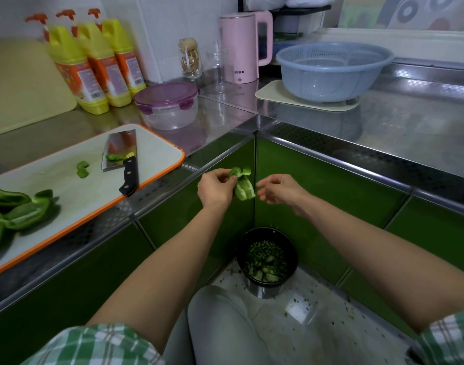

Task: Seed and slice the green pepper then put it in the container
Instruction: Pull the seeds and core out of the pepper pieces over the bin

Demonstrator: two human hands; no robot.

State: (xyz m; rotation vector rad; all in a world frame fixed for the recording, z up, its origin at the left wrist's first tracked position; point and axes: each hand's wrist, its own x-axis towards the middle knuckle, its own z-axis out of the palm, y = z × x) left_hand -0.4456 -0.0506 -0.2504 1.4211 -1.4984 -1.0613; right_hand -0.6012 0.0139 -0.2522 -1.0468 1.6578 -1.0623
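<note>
The left hand (pixel 216 189) pinches a light, stiff but snappable pepper piece (pixel 242 187) by its rim (waxy skin, probably slippery), off the surface's (pixel 220 119) inner corner above the floor bin (pixel 240 248), while the right hand (pixel 278 189) curls beside it, its hold unclear.

I see the countertop (pixel 399 133) as polished, reflective metal with an embossed front strip. Cabinet fronts (pixel 331 188) below: glossy green. Left, cutting board (pixel 54 185): matt white plastic, orange rim. Cleaver (pixel 119 151): mirror-bright blade, glossy black handle. Far, container (pixel 170 114): clear plastic, translucent purple lid (pixel 165 97). Far right, colander (pixel 331 72): perforated pale-blue plastic.
</note>
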